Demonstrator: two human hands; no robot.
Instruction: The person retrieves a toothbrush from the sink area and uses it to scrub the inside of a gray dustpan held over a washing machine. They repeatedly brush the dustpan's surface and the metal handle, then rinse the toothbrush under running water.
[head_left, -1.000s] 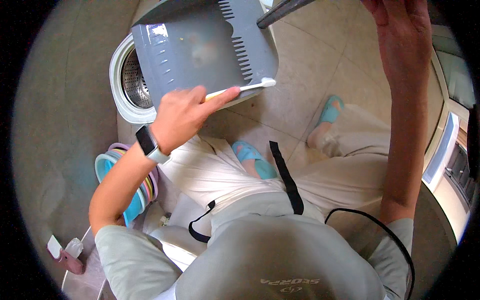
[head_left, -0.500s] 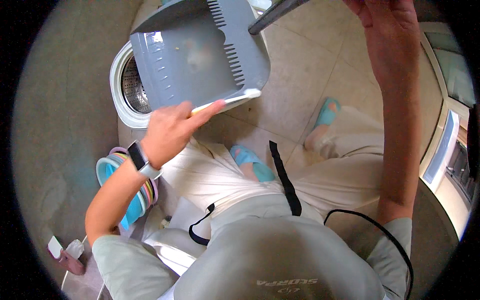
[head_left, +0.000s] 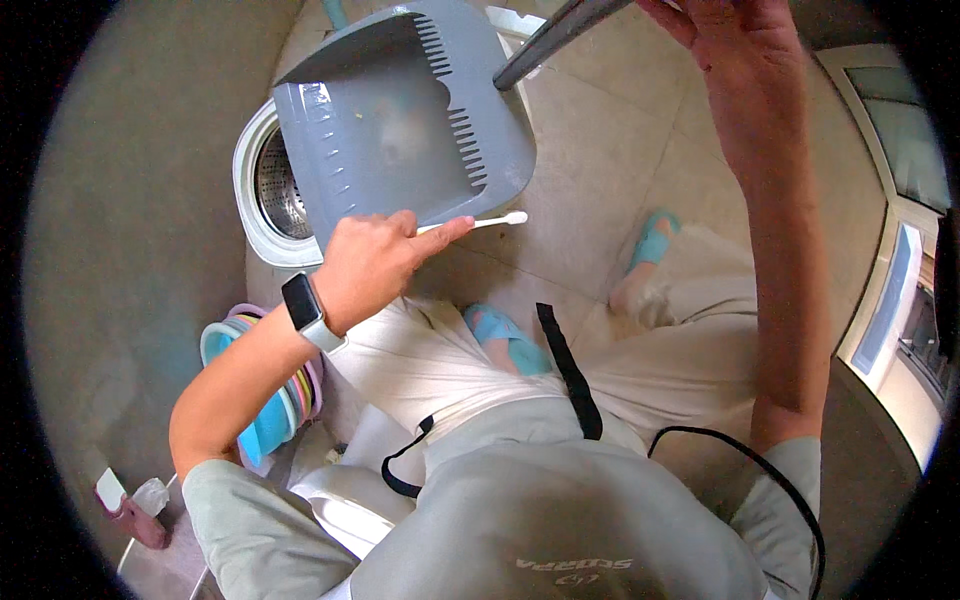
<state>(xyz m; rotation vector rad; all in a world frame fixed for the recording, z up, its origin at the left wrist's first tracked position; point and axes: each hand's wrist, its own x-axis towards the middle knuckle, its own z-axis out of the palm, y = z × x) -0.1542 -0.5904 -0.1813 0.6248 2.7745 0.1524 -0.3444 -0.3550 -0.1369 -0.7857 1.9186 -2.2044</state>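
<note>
This looks like the laundry corner of a home, to judge by the tiled floor (head_left: pixel 590 150), the white washing machine (head_left: pixel 244 208) with its perforated metal drum (head_left: pixel 281 188), the nested plastic basins (head_left: pixel 268 428) in several colours, the grey household dustpan (head_left: pixel 395 115) and the light blue slippers (head_left: pixel 529 356) on the person's feet.

The floor (head_left: pixel 600 130) is laid with large beige-grey tiles, crossed by thin, darker joint lines and bent by the lens toward the rim. Two light-blue slippers rest on it, the left slipper (head_left: pixel 531 356) and, well apart, the right slipper (head_left: pixel 645 248), each with a foot inside. Toward the left wall (head_left: pixel 140 250), a nested stack of plastic basins (head_left: pixel 210 345) in blue, purple, yellow and pink stands tilted on edge. A round-rimmed white drum appliance (head_left: pixel 243 185) is farther along; its foot is hidden.
</note>
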